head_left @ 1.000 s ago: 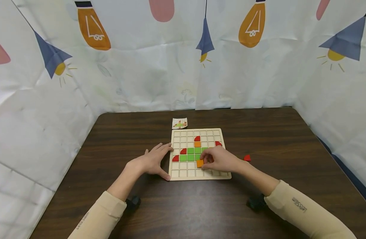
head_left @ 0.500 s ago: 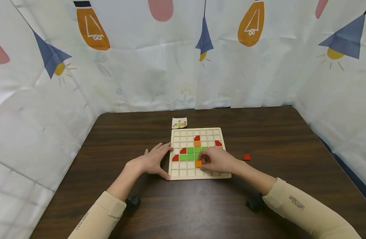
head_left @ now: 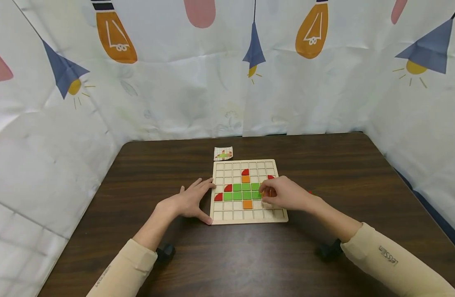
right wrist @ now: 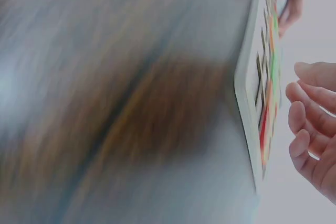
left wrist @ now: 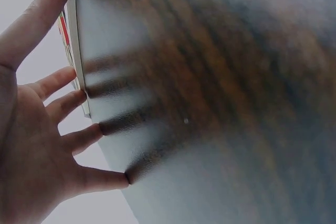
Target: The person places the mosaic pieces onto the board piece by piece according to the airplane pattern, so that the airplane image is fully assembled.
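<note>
A square wooden grid board lies on the table, bearing green square tiles, orange tiles and red quarter-round tiles. One orange tile sits in the row below the green ones. My left hand is spread at the board's left side, thumb and fingertips touching its edge. Above the board's right part hovers my right hand, fingers loosely bent; the right wrist view shows nothing between thumb and fingers. It hides some tiles on that side.
A small pattern card lies behind the board's far left corner. Just past my right wrist a bit of a red piece shows on the dark wooden table. A printed white curtain surrounds the table.
My right hand set the orange tile down in the row below the green tiles, let it go and moved right. My left hand stayed at the board's edge.
</note>
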`<state>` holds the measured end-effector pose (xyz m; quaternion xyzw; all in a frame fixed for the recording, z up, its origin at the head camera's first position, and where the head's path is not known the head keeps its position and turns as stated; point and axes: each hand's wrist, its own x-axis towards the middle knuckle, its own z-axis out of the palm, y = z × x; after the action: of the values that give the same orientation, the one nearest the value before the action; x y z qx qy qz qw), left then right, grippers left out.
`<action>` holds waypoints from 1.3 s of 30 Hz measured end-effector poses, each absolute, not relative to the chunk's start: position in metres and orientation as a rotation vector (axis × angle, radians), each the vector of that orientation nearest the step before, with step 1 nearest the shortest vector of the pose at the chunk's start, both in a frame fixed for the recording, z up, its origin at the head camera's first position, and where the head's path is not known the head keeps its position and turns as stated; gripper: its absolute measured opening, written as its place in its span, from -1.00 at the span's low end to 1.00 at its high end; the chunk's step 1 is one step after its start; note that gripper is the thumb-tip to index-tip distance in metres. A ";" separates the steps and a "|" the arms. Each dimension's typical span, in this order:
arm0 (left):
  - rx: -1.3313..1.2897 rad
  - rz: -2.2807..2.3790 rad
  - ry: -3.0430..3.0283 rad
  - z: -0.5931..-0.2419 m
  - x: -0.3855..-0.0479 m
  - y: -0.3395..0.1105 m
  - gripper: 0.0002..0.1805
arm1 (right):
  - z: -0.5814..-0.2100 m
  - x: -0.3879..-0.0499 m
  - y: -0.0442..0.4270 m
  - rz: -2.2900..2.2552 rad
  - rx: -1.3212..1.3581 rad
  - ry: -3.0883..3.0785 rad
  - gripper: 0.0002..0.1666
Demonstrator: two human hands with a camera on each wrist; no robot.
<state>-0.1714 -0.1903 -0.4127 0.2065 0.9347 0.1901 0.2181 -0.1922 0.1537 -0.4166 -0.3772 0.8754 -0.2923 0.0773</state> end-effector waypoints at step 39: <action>0.563 0.525 2.575 -0.415 -0.170 -0.192 0.19 | -0.415 -0.199 0.266 -0.756 -0.664 2.627 -0.80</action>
<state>-0.1696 -0.1922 -0.4146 0.2042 0.9334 0.1905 0.2252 -0.1991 0.2658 -0.4153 -0.2329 0.9212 -0.2652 0.1636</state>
